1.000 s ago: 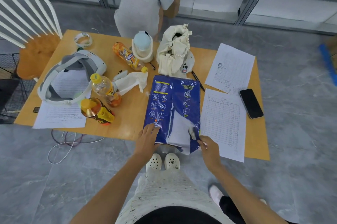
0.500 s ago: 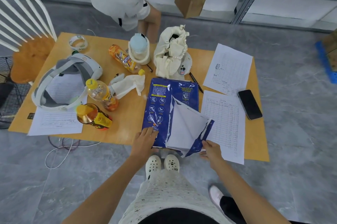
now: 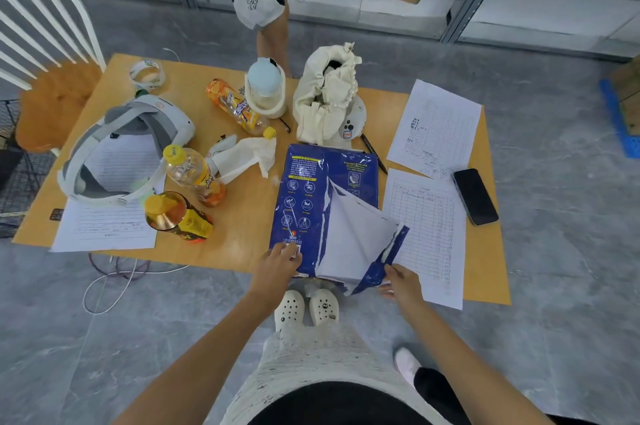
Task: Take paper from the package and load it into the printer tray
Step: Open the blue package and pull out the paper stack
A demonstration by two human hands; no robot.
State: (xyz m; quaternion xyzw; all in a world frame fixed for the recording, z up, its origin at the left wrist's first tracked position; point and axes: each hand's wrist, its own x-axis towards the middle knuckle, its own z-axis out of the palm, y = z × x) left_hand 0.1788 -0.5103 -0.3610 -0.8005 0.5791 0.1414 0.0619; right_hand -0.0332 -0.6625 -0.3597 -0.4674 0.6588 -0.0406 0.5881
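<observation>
A: The left hand (image 3: 281, 260) is laid flat on the near left corner of the blue paper package (image 3: 313, 192), fingers spread, nothing gripped. Why is it pressed there?

B: Probably so the package is kept from sliding on the counter (image 3: 242, 216) while the wrapper is pulled. The torn blue flap (image 3: 388, 258) is pinched by the right hand (image 3: 400, 282) and drawn out to the right.

A: And the paper?

B: The white sheets (image 3: 349, 237) are exposed through the tear but are not yet lifted out. The package is seen at the counter's near edge, overhanging it slightly. No printer tray is in view.
</observation>
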